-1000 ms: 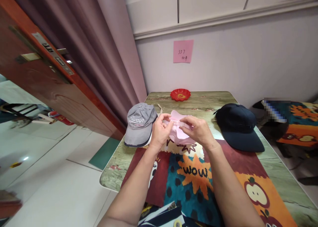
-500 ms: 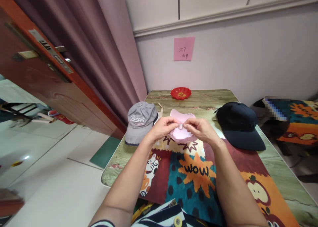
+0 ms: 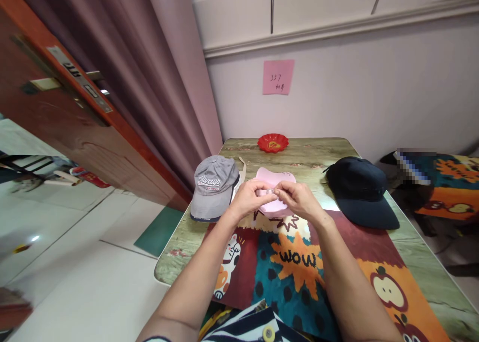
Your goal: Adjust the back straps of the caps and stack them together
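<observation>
Centre: left fingers (image 3: 270, 192) and right fingers (image 3: 277, 192) pinch a pink cap's (image 3: 275, 210) strap; upper centre, red dish (image 3: 273, 143) near tabletop's (image 3: 318, 150) far edge.

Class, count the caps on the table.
3: a grey fabric cap at left, a pink fabric cap in the hands and a black fabric cap at right.

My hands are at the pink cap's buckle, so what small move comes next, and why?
I'd probably give the buckle a light tug to test its hold: the left hand and right hand pinch the pink cap close on either side of it, and the fingers partly cover it, so whether it's fastened can't be seen.
</observation>
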Demonstrator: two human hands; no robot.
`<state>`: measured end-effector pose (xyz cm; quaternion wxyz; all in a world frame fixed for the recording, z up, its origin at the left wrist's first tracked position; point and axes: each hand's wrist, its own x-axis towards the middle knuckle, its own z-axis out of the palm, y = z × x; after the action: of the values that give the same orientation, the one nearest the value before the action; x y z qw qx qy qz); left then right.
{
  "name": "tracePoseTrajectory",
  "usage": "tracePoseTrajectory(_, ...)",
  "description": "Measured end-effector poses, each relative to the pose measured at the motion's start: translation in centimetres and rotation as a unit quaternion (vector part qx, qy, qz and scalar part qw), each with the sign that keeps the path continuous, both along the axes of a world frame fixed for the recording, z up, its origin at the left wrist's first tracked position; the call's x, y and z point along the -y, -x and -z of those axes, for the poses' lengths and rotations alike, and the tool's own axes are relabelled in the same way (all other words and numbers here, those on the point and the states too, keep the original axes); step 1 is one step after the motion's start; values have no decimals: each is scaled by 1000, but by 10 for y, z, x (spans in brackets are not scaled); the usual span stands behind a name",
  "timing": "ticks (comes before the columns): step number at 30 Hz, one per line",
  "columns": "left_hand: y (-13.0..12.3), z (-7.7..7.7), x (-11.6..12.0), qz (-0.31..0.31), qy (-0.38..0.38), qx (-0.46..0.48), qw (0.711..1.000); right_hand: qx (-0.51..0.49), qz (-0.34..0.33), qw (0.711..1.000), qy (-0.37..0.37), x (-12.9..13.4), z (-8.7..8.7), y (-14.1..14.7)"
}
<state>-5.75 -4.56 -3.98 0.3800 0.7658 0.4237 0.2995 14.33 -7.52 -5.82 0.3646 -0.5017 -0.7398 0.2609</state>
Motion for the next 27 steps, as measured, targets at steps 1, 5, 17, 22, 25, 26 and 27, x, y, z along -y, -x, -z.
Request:
tracePoseTrajectory(1, -1, 2, 0, -12, -7, -6, 1000, -3, -3, 1000, 3, 1, 1, 1)
tracePoseTrajectory(5, 0, 7, -4, -28, 12, -16, 999, 10, 6, 1000, 0, 2, 6, 6)
tracePoseTrajectory(17, 4, -3, -7, 51, -4, -95, 994, 60, 36, 997, 27, 7, 2, 9)
tracePoseTrajectory(22, 5, -7, -6, 86, -44, -137, 986, 103, 15, 994, 30, 9, -5, 3)
tracePoseTrajectory(25, 5, -7, -7, 97, -46, -150, 983, 124, 2, 992, 21, 8, -6, 3)
tracePoseTrajectory(26, 5, -7, -8, 99, -48, -152, 982, 131, -1, 991, 17, 8, -5, 4)
tracePoseTrajectory(27, 5, -8, -8, 100, -52, -152, 982, 138, -2, 990, 13, 8, -5, 4)
